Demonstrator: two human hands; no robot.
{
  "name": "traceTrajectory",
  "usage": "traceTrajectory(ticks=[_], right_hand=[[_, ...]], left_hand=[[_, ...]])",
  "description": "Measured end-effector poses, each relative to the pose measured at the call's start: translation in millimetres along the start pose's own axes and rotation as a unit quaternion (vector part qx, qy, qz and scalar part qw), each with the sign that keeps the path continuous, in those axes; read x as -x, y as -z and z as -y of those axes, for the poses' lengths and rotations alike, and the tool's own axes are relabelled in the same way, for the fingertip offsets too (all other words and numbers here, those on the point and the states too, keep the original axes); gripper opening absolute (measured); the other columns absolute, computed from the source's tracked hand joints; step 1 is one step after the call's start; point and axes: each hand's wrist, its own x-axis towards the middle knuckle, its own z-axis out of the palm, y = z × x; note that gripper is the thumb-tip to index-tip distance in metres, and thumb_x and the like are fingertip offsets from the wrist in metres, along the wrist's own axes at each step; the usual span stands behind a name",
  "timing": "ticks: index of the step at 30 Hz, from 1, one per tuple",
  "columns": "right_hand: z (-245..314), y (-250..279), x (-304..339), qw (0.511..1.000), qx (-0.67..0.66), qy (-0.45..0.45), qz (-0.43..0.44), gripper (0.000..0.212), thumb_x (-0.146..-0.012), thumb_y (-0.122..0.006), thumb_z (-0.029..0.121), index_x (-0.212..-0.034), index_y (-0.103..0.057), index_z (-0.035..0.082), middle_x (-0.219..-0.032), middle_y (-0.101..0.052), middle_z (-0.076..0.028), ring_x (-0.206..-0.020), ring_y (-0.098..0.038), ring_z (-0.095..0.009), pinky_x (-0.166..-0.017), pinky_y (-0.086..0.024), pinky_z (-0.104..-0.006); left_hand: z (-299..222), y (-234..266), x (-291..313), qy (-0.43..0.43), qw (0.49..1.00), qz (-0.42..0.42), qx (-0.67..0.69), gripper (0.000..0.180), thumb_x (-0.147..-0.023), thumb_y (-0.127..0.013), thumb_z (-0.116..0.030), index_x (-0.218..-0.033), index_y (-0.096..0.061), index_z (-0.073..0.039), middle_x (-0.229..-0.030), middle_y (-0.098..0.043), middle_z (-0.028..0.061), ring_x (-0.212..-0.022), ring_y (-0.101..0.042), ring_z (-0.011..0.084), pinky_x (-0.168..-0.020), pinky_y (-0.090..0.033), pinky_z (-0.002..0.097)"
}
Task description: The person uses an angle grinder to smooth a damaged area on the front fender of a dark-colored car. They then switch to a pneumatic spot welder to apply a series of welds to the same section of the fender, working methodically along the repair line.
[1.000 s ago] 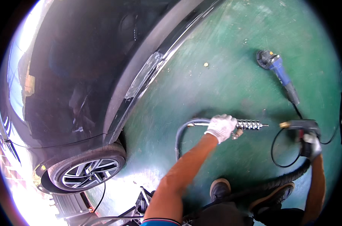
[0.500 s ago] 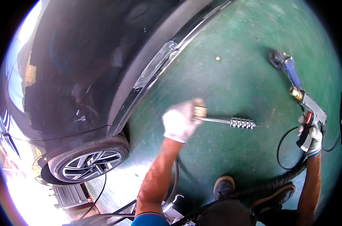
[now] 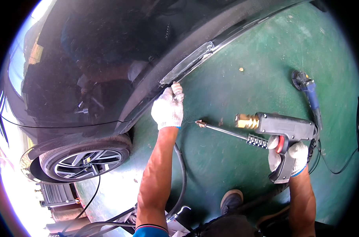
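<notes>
My left hand [image 3: 168, 108], in a white glove, is closed at the lower edge of the dark car's sill [image 3: 146, 103]. Its fingers hide whatever lies in them, and a thick black cable [image 3: 183, 168] runs up behind the wrist. A bare, scraped strip [image 3: 187, 65] on the sill is just beyond the fingers. Wrapped round the grip of a grey spot welding gun [image 3: 286, 125] is my gloved right hand [image 3: 298, 156], with fingers by the red trigger. The gun's brass nozzle points left. Below it a slide hammer [image 3: 229, 132] with a copper tip and ribbed chrome weight is partly hidden.
A blue angle grinder [image 3: 308, 91] lies on the green floor [image 3: 242, 94] at the far right. The car's wheel [image 3: 88, 164] is at left. Cables and a hose trail near my shoe [image 3: 231, 200] and along the right side.
My left hand has moved away from the slide hammer, up and left to the sill. The right hand has brought the welding gun leftward over the slide hammer. The view has shifted slightly.
</notes>
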Motion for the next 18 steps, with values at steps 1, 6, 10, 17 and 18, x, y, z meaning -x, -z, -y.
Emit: traceTrajectory(ticks=[1,6,10,17,18], right_hand=[[0,-9,-6,0.999,0.037,0.035,-0.002,0.072,-0.061,-0.07,0.014,-0.122,-0.051,-0.018,-0.092,-0.067,-0.028,-0.061,-0.068,-0.032,-0.054,-0.06,-0.0378],[-7,-16,-9,0.994,0.05,0.084,-0.041,0.081,-0.059,-0.071,0.011,-0.132,-0.047,-0.014,-0.1,-0.067,-0.028,-0.063,-0.068,-0.031,-0.052,-0.058,-0.0381],[-3,-6,-3,0.997,0.056,0.044,-0.025,0.076,-0.059,-0.073,0.018,-0.127,-0.052,-0.008,-0.097,-0.068,-0.022,-0.064,-0.067,-0.029,-0.049,-0.055,-0.0379],[2,3,-4,0.998,0.049,0.011,-0.022,0.054,-0.065,-0.072,0.023,-0.108,-0.06,-0.006,-0.078,-0.065,-0.02,-0.057,-0.065,-0.029,-0.05,-0.055,-0.0364],[2,4,-4,0.999,0.042,0.007,-0.024,0.053,-0.066,-0.072,0.022,-0.109,-0.06,-0.006,-0.079,-0.065,-0.02,-0.058,-0.065,-0.029,-0.05,-0.055,-0.0362]], left_hand=[[-1,0,-1,0.02,1.0,0.011,0.018,0.049,-0.097,-0.049,-0.057,-0.096,-0.073,-0.014,-0.078,-0.067,0.0209,-0.077,-0.065,0.0417,-0.071,-0.051,0.0459],[7,3,-3,0.03,0.999,0.001,-0.034,0.059,-0.095,-0.045,-0.062,-0.089,-0.073,-0.011,-0.075,-0.066,0.0221,-0.076,-0.065,0.0431,-0.071,-0.051,0.0489],[12,5,-6,0.044,0.998,0.005,-0.046,0.061,-0.096,-0.043,-0.062,-0.084,-0.072,-0.01,-0.074,-0.066,0.022,-0.075,-0.065,0.0427,-0.07,-0.051,0.0498],[7,8,-5,0.046,0.995,0.019,-0.081,0.061,-0.098,-0.04,-0.061,-0.081,-0.072,-0.011,-0.074,-0.067,0.021,-0.074,-0.066,0.0415,-0.069,-0.051,0.0496],[6,8,-5,0.049,0.995,0.022,-0.087,0.062,-0.098,-0.039,-0.061,-0.081,-0.071,-0.011,-0.074,-0.067,0.0209,-0.074,-0.066,0.0414,-0.069,-0.051,0.0497]])
